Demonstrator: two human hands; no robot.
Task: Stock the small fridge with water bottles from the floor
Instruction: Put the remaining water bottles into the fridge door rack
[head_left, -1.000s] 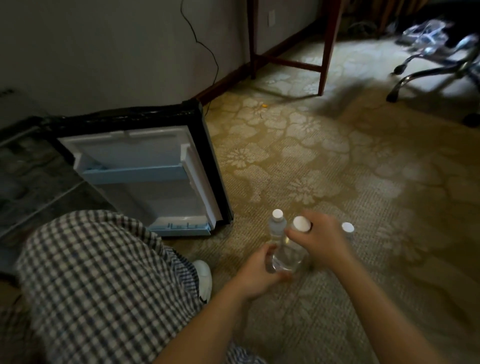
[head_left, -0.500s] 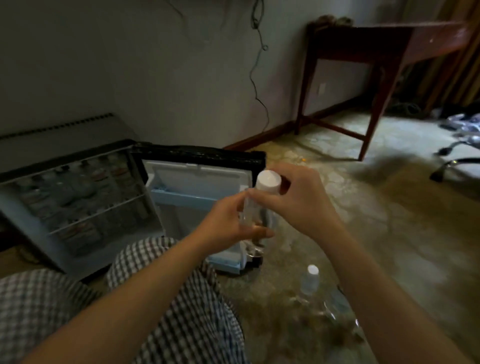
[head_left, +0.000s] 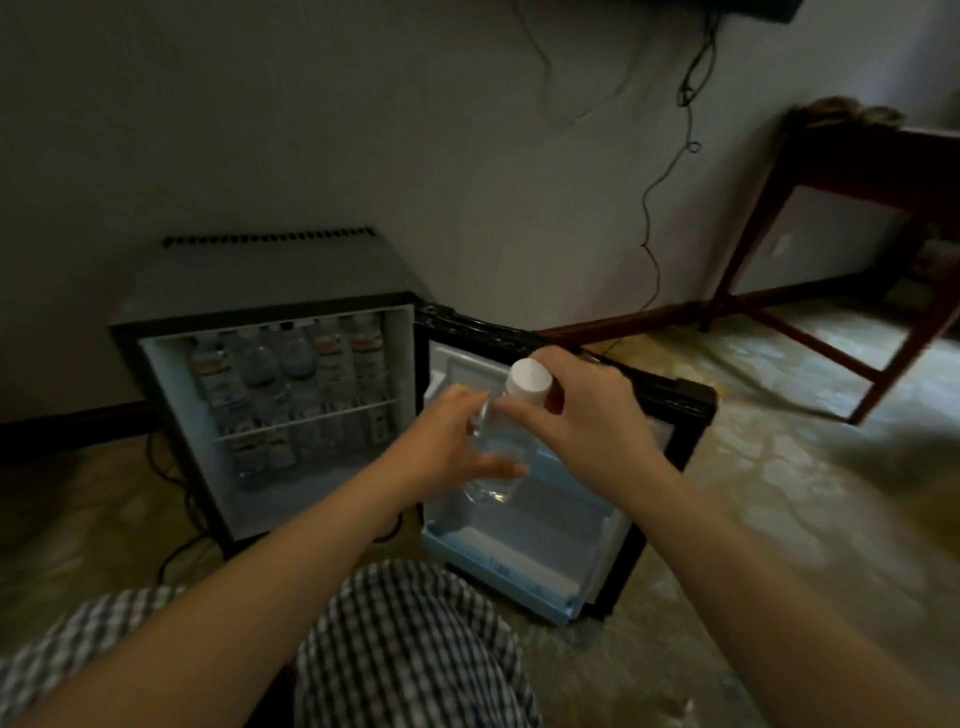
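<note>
Between the knees and the open door (head_left: 545, 535), the right hand (head_left: 587, 421) pinched the water bottle (head_left: 501, 460) at its neck under the white cap (head_left: 529, 375), and the left hand (head_left: 447, 441) curled round its body, holding it aloft and tilted. At ten o'clock stood the small fridge (head_left: 171, 395), bottles (head_left: 291, 374) lining its shelves. I judged this the carry step: next, swing it to ten o'clock into a free gap.

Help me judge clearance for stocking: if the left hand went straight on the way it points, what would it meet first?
The left hand grips the water bottle, with the right hand at its neck. Carried on up and rightward, it would likely meet the open fridge door first; depth is unclear.
</note>
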